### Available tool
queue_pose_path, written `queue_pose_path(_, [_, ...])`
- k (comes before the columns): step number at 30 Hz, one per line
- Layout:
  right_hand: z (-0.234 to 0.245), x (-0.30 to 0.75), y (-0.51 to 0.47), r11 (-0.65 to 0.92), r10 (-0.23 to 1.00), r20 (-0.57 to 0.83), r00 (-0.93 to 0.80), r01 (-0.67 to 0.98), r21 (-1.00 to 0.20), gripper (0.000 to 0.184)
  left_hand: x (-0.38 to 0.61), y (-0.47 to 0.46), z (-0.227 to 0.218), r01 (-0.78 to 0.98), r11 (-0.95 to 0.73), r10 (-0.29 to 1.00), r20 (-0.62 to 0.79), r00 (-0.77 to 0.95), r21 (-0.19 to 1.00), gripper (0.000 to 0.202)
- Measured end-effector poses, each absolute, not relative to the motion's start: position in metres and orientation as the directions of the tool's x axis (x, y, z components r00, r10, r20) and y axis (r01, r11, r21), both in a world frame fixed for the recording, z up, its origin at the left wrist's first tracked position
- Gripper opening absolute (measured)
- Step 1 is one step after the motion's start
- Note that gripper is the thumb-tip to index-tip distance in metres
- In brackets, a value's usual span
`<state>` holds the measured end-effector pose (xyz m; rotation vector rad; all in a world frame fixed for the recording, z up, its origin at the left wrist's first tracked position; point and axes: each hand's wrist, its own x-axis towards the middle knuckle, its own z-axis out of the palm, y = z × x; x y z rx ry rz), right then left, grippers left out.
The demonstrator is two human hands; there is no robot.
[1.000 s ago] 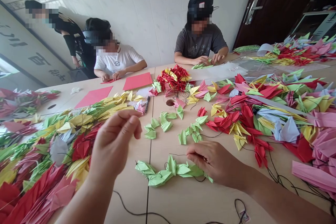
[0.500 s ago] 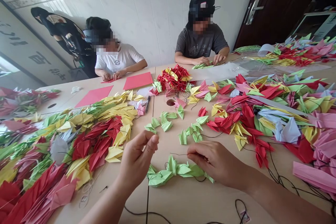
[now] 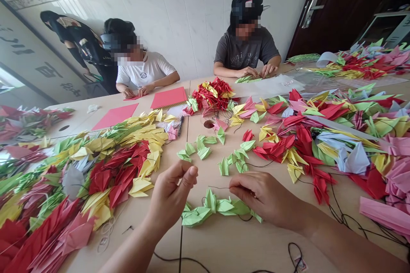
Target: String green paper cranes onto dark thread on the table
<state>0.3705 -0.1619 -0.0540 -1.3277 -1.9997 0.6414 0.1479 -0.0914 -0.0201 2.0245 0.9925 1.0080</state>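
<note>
My right hand (image 3: 262, 198) is closed in a pinch on a thin black cord (image 3: 218, 187), whose free end points left from the fingertips. Below the cord lies a string of folded light-green paper pieces (image 3: 208, 209) on the table, partly hidden by both hands. My left hand (image 3: 173, 194) is held up to the left of the cord, fingers curled and thumb against the index finger; whether anything is in it I cannot make out. Just beyond my hands are several loose green folded pieces (image 3: 203, 152), (image 3: 232, 162) in two small groups.
Strung yellow, red, pink and green paper pieces (image 3: 121, 158) heap on the left, with more (image 3: 320, 136) on the right. A red and yellow bundle (image 3: 213, 96) sits mid-table by a hole (image 3: 209, 124). Red paper sheets (image 3: 168, 97) lie farther back. Two co-workers sit opposite; another person stands behind.
My left hand has shifted slightly to the right. The right hand keeps its pinch on the cord, and the green pieces stay where they were.
</note>
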Motion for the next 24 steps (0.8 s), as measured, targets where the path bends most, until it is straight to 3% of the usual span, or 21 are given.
queue_pose_path(11, [-0.0544,0.3699,-0.1608,0.394,0.919,0.275,-0.283,0.610,-0.688,0.023,0.1495,-0.0913,-0.0250,0.298,-0.455,0.847,0.305,0.436,0.839,0.018])
queue_pose_path(24, [-0.0544,0.3698,-0.1604,0.379,0.925,0.256,-0.282,0.609,-0.697,0.022,0.1494,-0.0918,-0.0252,0.291,-0.430,0.849,0.274,0.452,0.855,0.015])
